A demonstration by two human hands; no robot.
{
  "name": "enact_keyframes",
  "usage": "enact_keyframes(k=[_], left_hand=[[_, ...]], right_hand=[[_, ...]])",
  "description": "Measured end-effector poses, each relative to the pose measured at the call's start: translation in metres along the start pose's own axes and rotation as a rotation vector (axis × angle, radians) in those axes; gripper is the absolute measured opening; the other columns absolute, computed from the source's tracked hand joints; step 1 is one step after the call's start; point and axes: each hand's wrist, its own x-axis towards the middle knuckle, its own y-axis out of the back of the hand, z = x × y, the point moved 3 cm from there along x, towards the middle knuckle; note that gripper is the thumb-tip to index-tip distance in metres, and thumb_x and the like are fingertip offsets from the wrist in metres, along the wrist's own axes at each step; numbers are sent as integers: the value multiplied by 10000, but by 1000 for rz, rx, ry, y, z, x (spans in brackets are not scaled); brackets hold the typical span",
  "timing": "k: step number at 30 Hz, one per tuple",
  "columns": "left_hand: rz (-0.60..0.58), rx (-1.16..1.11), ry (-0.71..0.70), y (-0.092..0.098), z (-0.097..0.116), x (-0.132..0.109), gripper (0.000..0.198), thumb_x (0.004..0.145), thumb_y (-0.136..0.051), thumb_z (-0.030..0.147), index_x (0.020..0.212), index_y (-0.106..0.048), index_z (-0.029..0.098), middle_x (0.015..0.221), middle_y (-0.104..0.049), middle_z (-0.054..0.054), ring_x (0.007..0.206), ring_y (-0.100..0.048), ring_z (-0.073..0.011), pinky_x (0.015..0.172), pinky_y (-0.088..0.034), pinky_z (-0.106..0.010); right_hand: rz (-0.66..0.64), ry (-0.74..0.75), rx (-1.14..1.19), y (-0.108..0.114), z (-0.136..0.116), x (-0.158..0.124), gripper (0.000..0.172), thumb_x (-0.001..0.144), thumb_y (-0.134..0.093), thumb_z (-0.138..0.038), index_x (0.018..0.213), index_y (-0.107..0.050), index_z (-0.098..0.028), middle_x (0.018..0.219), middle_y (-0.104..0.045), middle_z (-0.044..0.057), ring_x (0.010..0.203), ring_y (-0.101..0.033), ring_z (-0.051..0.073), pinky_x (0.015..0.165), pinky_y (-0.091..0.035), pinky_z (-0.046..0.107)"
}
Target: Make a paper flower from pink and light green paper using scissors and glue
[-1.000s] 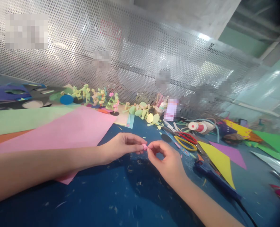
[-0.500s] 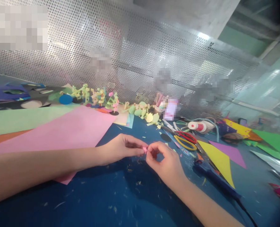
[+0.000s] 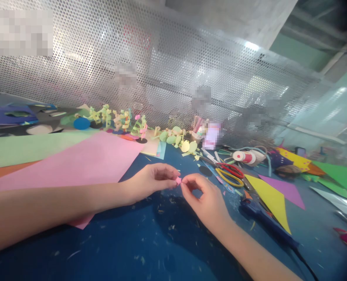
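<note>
Between the fingertips of both hands is a small pink folded piece [image 3: 178, 180], perhaps paper or felt, with pointed corners. My left hand [image 3: 154, 179] pinches it from the left, thumb below and fingers above. From the right, thumb and forefinger of my right hand [image 3: 205, 197] close on its edge. Both hands hover over the blue tabletop [image 3: 126, 249]. Under my left forearm lies a large pink sheet [image 3: 88, 160]. Scissors with red and yellow handles [image 3: 229, 175] rest just beyond my right hand.
A blue glue gun [image 3: 269, 222] with a cord lies right of my right arm, beside a yellow sheet [image 3: 271, 199]. Small green paper figures [image 3: 106, 117] stand at the back left. A white-and-red spool [image 3: 245, 157] and a phone-like screen [image 3: 212, 134] sit before the perforated metal panel [image 3: 167, 78].
The pink piece has turned slightly and shifted a little up and left between the fingertips. My right fingers have straightened a bit; the left fingers have shifted on the piece.
</note>
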Motion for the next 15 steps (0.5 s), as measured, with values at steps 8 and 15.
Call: enact_keyframes(k=[8,15], left_hand=[[8,25,-11,-2,3,-1,283,759,-641,322,983,-618,152,932,-649,-47,885,-592,-161,845,-445,-306],[-20,-11,-24,-2,2,-1,258,766,-634,272,994,-630,150,924,-659,-44,849,-597,-145,831,-457,-296]], right_hand=[[-15,-15,13,0,0,0,42,806,-531,-175,819,-564,-197,780,-603,3,644,-582,115,628,-487,221],[57,-49,-35,3,4,1,54,806,-545,-175,837,-573,-208,785,-611,-13,617,-582,98,593,-477,196]])
